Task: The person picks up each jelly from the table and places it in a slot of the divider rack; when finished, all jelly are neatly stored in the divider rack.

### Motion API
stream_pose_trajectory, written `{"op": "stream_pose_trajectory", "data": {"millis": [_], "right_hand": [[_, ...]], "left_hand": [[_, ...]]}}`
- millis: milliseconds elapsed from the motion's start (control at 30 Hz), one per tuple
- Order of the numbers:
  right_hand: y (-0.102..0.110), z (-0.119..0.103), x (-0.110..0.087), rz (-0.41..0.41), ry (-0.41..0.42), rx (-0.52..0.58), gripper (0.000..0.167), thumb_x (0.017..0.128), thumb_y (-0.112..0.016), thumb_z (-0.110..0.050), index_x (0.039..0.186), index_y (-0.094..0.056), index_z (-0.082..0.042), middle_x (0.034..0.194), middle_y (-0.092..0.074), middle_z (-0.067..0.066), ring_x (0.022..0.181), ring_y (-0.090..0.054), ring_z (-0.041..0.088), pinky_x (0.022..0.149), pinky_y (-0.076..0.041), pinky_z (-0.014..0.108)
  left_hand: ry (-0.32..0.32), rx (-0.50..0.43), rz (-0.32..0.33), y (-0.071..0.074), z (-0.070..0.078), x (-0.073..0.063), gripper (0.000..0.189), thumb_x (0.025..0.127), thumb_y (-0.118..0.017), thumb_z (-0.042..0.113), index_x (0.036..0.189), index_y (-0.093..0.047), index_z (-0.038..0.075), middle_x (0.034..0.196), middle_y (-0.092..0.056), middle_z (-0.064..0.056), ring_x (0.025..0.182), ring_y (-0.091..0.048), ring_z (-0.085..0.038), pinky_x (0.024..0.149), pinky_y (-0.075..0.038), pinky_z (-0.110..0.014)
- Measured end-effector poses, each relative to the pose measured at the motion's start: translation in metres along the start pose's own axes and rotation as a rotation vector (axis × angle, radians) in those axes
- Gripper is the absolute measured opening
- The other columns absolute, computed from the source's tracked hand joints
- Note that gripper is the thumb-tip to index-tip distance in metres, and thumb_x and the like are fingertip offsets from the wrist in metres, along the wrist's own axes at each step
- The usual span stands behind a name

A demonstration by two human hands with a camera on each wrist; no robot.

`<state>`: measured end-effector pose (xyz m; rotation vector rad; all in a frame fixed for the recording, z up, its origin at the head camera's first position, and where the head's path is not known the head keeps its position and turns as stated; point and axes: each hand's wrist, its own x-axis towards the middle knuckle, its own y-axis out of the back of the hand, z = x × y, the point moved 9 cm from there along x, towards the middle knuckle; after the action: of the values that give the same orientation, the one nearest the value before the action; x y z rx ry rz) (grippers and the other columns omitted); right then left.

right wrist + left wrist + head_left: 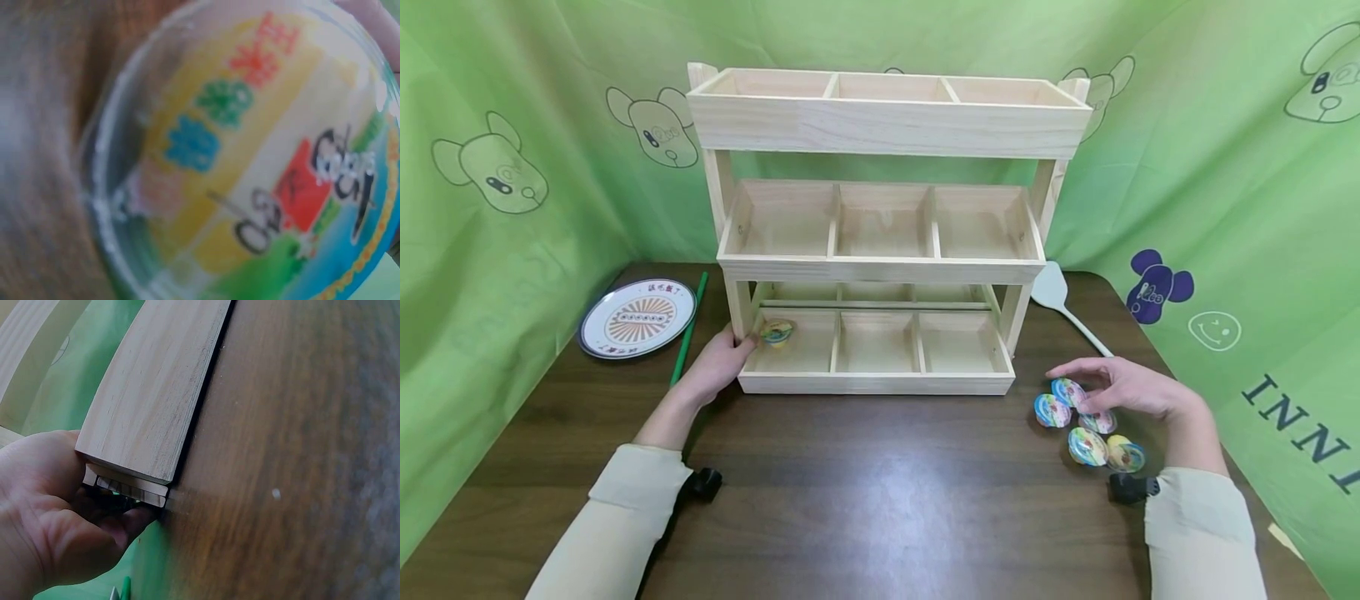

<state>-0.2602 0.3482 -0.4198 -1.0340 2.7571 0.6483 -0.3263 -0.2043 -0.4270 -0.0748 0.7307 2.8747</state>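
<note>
Left hand grips the rack, right hand half-curled round a cup — picking, seemingly; lifting wants a snug pinch.

A brown wood-grain surface carries a pale three-tiered wooden shelf near its back. To the left lies a round white plate with a dark edge, and a green stick just beside it. At right are a white spatula and, nearer the front, a cluster of small lidded cups. The shelf's bottom left compartment holds another cup.
</note>
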Motion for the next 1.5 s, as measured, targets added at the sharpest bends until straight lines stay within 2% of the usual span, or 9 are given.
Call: {"op": "stream_pose_trajectory", "data": {"millis": [133,267,367,533,833,1100,1267,1400,1500], "right_hand": [[0.001,0.003,-0.001,0.028,-0.022,-0.030,0.052,0.090,-0.069,0.001,0.140,-0.053,0.004,0.120,-0.065,0.012,0.100,-0.063,0.017,0.080,-0.055,0.032],[0.002,0.005,0.000,0.053,-0.050,-0.052,0.053,0.090,-0.071,-0.001,0.139,-0.054,0.004,0.121,-0.066,0.013,0.102,-0.063,0.017,0.081,-0.055,0.032],[0.005,0.004,0.001,0.082,-0.064,-0.108,0.053,0.090,-0.072,-0.004,0.139,-0.054,0.003,0.122,-0.066,0.014,0.103,-0.064,0.016,0.084,-0.054,0.030],[0.010,0.000,0.003,0.141,-0.064,-0.198,0.052,0.089,-0.073,-0.007,0.138,-0.056,0.003,0.123,-0.067,0.014,0.102,-0.064,0.013,0.084,-0.053,0.026],[0.014,-0.003,0.004,0.197,-0.065,-0.242,0.053,0.091,-0.074,-0.012,0.139,-0.056,0.002,0.126,-0.066,0.018,0.103,-0.064,0.012,0.085,-0.051,0.024],[0.023,-0.004,0.001,0.305,-0.084,-0.308,0.052,0.090,-0.078,-0.019,0.136,-0.061,0.000,0.121,-0.070,0.015,0.099,-0.066,0.010,0.083,-0.051,0.024],[0.031,-0.011,-0.004,0.374,-0.075,-0.324,0.052,0.090,-0.079,-0.022,0.135,-0.062,-0.003,0.124,-0.068,0.017,0.101,-0.065,0.003,0.084,-0.050,0.020],[0.031,-0.021,-0.007,0.391,-0.055,-0.289,0.053,0.090,-0.079,-0.019,0.136,-0.061,-0.002,0.123,-0.069,0.017,0.103,-0.065,0.002,0.084,-0.051,0.019],[0.028,-0.033,-0.006,0.388,-0.037,-0.305,0.051,0.090,-0.079,-0.019,0.135,-0.062,-0.003,0.120,-0.071,0.014,0.104,-0.065,0.003,0.085,-0.051,0.018]], "left_hand": [[-0.001,0.003,-0.003,0.000,0.000,0.000,0.060,0.108,-0.041,0.022,0.152,-0.021,-0.014,0.151,-0.034,-0.037,0.141,-0.032,-0.046,0.114,-0.027,-0.059],[0.000,0.007,-0.003,0.000,0.000,0.001,0.060,0.108,-0.041,0.021,0.152,-0.021,-0.014,0.151,-0.034,-0.037,0.141,-0.032,-0.045,0.115,-0.027,-0.058],[-0.001,0.006,-0.002,0.000,0.000,0.001,0.060,0.108,-0.041,0.021,0.152,-0.021,-0.014,0.151,-0.034,-0.037,0.141,-0.032,-0.045,0.115,-0.027,-0.059],[-0.003,0.001,-0.002,0.000,0.001,0.000,0.059,0.108,-0.041,0.021,0.151,-0.022,-0.015,0.151,-0.034,-0.037,0.141,-0.031,-0.045,0.115,-0.027,-0.059],[-0.006,0.003,0.008,0.000,-0.002,0.002,0.058,0.108,-0.040,0.020,0.151,-0.023,-0.014,0.150,-0.036,-0.037,0.140,-0.033,-0.043,0.115,-0.028,-0.057],[0.001,0.010,0.007,0.000,-0.002,0.003,0.058,0.108,-0.040,0.020,0.151,-0.023,-0.014,0.150,-0.036,-0.037,0.140,-0.033,-0.043,0.115,-0.027,-0.057],[-0.001,0.009,0.004,0.000,-0.001,0.002,0.059,0.108,-0.040,0.021,0.152,-0.022,-0.014,0.151,-0.035,-0.037,0.141,-0.033,-0.044,0.115,-0.027,-0.057],[-0.002,0.005,0.002,0.000,0.000,0.001,0.058,0.108,-0.040,0.020,0.152,-0.021,-0.013,0.151,-0.034,-0.037,0.141,-0.032,-0.044,0.115,-0.026,-0.057],[-0.003,0.003,0.000,0.000,0.000,0.001,0.058,0.108,-0.040,0.020,0.153,-0.021,-0.013,0.152,-0.033,-0.037,0.142,-0.031,-0.044,0.115,-0.026,-0.058]]}}
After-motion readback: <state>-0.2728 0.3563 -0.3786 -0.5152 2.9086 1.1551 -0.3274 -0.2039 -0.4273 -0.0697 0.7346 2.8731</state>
